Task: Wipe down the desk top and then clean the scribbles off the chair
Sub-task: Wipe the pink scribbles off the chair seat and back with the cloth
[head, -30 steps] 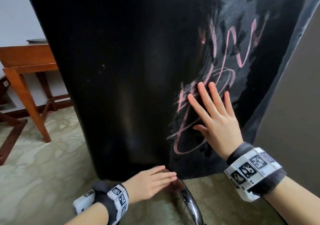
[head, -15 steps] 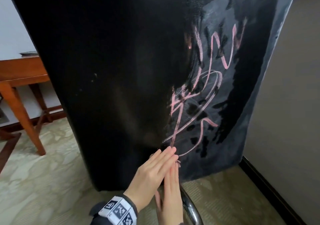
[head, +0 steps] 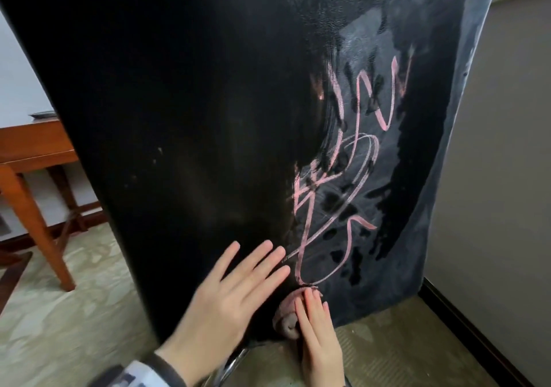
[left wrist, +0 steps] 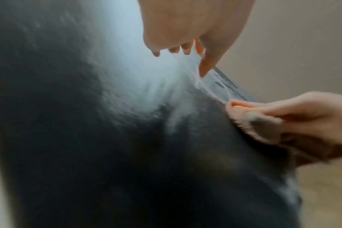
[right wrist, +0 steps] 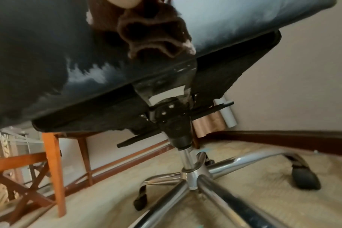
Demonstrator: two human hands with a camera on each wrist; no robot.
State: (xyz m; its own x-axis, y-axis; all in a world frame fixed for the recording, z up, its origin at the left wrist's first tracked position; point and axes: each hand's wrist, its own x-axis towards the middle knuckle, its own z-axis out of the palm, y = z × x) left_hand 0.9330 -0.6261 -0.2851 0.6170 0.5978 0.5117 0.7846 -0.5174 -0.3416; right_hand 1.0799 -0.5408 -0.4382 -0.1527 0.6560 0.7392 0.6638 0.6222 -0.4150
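The left hand (head: pixel 229 294) lies flat, fingers spread, on the chair back (head: pixel 179 118). The right hand (head: pixel 320 330) presses a brown cloth (head: pixel 287 316) at its bottom edge, under the pink scribbles (head: pixel 343 184). On castors, the chair may roll; wet strokes may smear chalk.

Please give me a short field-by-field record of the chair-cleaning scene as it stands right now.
surface: black leather chair back, upright
marks: pink scribbles on its right part, not yet wiped off
left hand: flat on the chair back, fingers straight, left of the scribbles
right hand: presses a crumpled brown cloth against the lower chair back, just below the lowest scribble loop
background: wooden desk at left
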